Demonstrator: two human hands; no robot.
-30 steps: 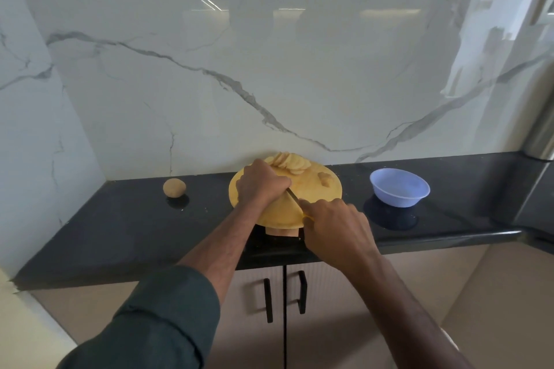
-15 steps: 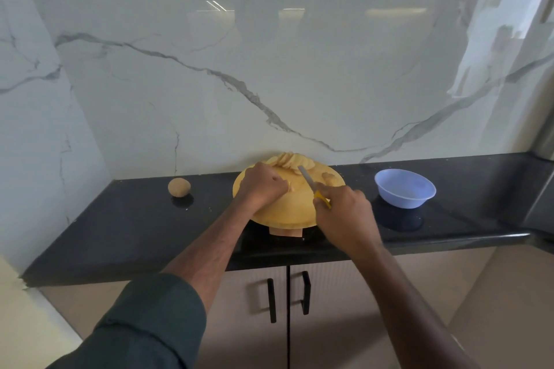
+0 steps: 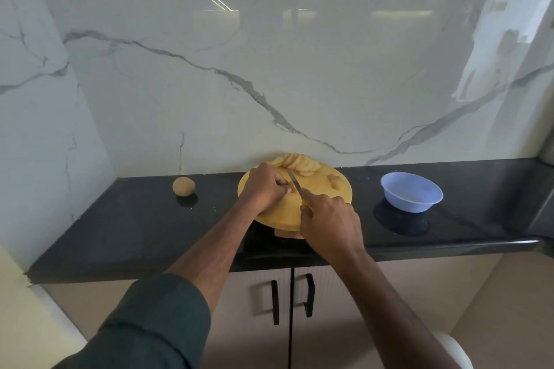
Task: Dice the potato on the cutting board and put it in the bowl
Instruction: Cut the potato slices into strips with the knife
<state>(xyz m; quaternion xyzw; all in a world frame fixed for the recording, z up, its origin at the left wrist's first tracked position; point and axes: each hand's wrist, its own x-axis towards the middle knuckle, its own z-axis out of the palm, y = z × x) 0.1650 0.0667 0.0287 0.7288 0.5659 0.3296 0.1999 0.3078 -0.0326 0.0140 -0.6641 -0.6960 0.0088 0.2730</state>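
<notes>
Round yellow cutting board (image 3: 317,189) sits on the black desk (image 3: 126,228), against the marble wall (image 3: 269,69); its near edge reaches close to the desk's front lip.

Left hand (image 3: 265,186) rests on the board's left part, fingers curled down and pinching a small piece of potato (image 3: 287,189), mostly hidden under the fingertips.

Right hand (image 3: 331,223) is closed around the yellow handle of a knife (image 3: 295,183); only a sliver of handle shows at the knuckles. The blade points away from the person and slants up-left, its edge just beside the left fingertips and the held piece.

Fanned row of round potato slices (image 3: 296,163) lies along the board's far edge. A separate lumpy bit of potato (image 3: 333,180) lies on the board's right part, apart from the slices.

Pale blue bowl (image 3: 411,196) stands on the desk right of the board, not touching it; no potato visible inside.

A whole unpeeled potato (image 3: 183,186) sits on the desk left of the board, well apart.

Dark green sleeve (image 3: 156,323) covers the left upper forearm. Cabinet doors with black handles (image 3: 308,295) below the desk.
</notes>
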